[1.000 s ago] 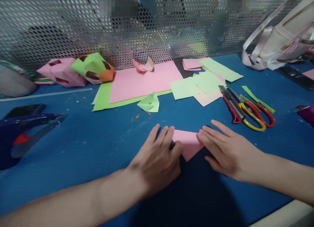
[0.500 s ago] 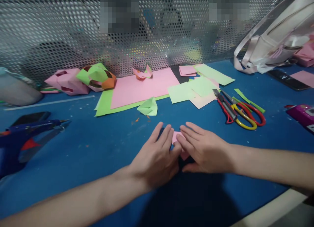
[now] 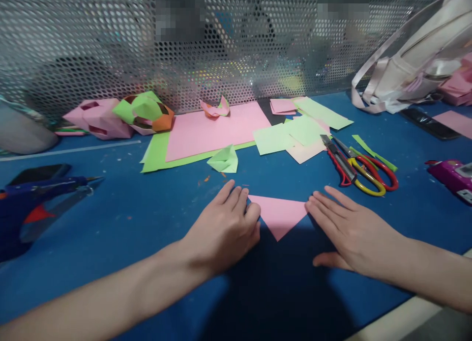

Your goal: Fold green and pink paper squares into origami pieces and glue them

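A pink sheet of paper folded into a triangle [image 3: 278, 215] lies flat on the blue table, its long edge away from me and one corner towards me. At its left corner rests my left hand [image 3: 224, 223], some fingers stretched forward and the index finger bent over the paper's edge. My right hand [image 3: 342, 225] lies open at the right corner, fingertips touching it and thumb spread apart. Both end corners are partly covered by my fingers. Just beyond sits a small light green folded paper piece [image 3: 224, 160].
A utility knife [image 3: 338, 161] and scissors [image 3: 368, 176] lie right of centre. A large pink sheet [image 3: 217, 132] and pale green papers [image 3: 273, 137] lie behind. Folded paper models [image 3: 99, 119] stand back left. A blue glue gun [image 3: 40, 188] is left; a purple tape dispenser [image 3: 450, 176] is right.
My hands have moved apart along the fold, the right hand going rightward to the paper's far corner. The pink triangle, mostly covered before, now shows between them.
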`<state>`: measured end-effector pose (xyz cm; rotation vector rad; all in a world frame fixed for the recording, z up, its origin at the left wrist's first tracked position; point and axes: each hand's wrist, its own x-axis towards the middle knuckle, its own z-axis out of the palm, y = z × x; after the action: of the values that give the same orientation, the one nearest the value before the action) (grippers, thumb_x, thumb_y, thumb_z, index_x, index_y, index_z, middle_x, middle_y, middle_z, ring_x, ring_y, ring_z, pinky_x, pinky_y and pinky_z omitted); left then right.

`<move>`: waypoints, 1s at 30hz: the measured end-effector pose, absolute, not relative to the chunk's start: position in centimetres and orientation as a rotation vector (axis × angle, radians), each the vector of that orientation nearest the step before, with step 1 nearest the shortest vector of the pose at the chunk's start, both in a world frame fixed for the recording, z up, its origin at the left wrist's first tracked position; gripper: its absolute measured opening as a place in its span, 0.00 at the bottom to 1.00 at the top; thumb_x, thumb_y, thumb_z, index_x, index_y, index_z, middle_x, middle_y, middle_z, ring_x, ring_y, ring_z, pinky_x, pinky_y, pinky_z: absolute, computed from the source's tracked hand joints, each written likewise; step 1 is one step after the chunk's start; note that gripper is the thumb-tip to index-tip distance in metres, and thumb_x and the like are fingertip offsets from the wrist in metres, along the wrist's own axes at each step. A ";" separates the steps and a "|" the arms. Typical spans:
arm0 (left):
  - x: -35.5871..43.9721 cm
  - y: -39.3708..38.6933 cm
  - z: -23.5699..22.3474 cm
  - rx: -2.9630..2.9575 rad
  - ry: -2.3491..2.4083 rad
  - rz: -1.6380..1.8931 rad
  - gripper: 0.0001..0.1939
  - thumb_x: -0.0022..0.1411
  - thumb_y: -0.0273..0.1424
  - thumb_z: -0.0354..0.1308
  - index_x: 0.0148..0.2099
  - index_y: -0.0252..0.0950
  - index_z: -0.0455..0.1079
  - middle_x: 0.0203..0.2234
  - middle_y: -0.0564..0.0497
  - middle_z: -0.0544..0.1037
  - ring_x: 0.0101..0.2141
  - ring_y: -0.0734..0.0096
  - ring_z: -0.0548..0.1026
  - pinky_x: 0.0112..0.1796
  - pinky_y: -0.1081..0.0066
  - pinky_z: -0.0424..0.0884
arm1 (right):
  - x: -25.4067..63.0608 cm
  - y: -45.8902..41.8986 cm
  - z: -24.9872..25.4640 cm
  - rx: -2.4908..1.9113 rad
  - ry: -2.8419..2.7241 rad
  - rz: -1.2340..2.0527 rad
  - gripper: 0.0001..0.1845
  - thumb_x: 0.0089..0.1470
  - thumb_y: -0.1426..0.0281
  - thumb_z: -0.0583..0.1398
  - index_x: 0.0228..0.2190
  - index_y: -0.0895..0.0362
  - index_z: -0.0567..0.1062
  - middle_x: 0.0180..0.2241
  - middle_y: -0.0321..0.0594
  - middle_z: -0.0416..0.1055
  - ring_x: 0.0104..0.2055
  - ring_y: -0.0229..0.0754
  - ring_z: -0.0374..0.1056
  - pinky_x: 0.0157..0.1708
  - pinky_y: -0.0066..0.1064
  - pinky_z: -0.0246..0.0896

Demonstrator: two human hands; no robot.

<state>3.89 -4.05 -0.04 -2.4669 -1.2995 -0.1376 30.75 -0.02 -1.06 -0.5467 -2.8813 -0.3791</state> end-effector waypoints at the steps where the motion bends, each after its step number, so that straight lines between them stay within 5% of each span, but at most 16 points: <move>1: 3.8 -3.9 -0.1 -2.466 -1.298 -0.153 0.10 0.59 0.26 0.50 0.33 0.28 0.71 0.39 0.33 0.78 0.43 0.49 0.76 0.51 0.48 0.67 | 31.0 -0.2 -0.8 -0.580 -2.877 -0.413 0.42 0.56 0.47 0.53 0.49 0.77 0.70 0.48 0.65 0.71 0.53 0.62 0.67 0.60 0.55 0.49; 5: 3.2 -3.0 -0.1 -2.571 -1.344 -0.228 0.07 0.59 0.23 0.49 0.36 0.31 0.69 0.38 0.40 0.77 0.45 0.54 0.74 0.52 0.50 0.66 | 30.2 0.5 0.6 -0.668 -2.827 -0.460 0.28 0.61 0.58 0.53 0.46 0.71 0.73 0.35 0.55 0.77 0.41 0.52 0.72 0.59 0.54 0.50; 7: 2.9 -2.7 -0.1 -2.654 -1.429 -0.258 0.08 0.60 0.25 0.51 0.41 0.32 0.68 0.42 0.41 0.76 0.46 0.55 0.73 0.50 0.53 0.67 | 29.4 1.6 1.0 -0.652 -2.820 -0.417 0.23 0.60 0.60 0.55 0.46 0.67 0.73 0.37 0.52 0.76 0.41 0.51 0.71 0.56 0.53 0.53; 10: 2.4 -2.5 -0.2 -2.724 -1.559 -0.326 0.12 0.61 0.28 0.53 0.47 0.32 0.66 0.46 0.41 0.73 0.48 0.56 0.71 0.48 0.57 0.68 | 28.2 3.2 0.7 -0.552 -2.874 -0.252 0.21 0.60 0.60 0.55 0.46 0.63 0.72 0.43 0.51 0.73 0.44 0.50 0.68 0.48 0.46 0.60; 14: 2.3 -2.3 -0.6 -2.760 -1.636 -0.400 0.14 0.63 0.32 0.53 0.51 0.33 0.64 0.48 0.43 0.72 0.49 0.57 0.69 0.49 0.58 0.67 | 27.4 4.3 0.0 -0.566 -2.826 -0.114 0.18 0.63 0.62 0.52 0.44 0.62 0.74 0.35 0.47 0.74 0.38 0.46 0.68 0.40 0.39 0.61; 20: 2.3 -2.1 -0.9 -2.839 -1.636 -0.489 0.13 0.63 0.30 0.54 0.50 0.35 0.64 0.48 0.45 0.72 0.50 0.61 0.68 0.50 0.61 0.65 | 27.6 4.9 -0.3 -0.393 -2.849 0.081 0.23 0.62 0.57 0.53 0.48 0.62 0.71 0.43 0.49 0.73 0.43 0.48 0.66 0.43 0.40 0.59; 30: 2.0 -2.3 -1.0 -2.964 -1.587 -0.597 0.17 0.63 0.35 0.58 0.53 0.36 0.63 0.49 0.47 0.71 0.50 0.63 0.67 0.51 0.63 0.63 | 27.5 5.5 -0.9 -0.389 -2.765 0.159 0.18 0.62 0.61 0.54 0.44 0.61 0.73 0.39 0.46 0.74 0.41 0.44 0.67 0.41 0.37 0.59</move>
<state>2.05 -2.34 -0.98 -2.9635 -1.5867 -0.5974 27.46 5.47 -0.91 -0.3887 -2.7649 0.1594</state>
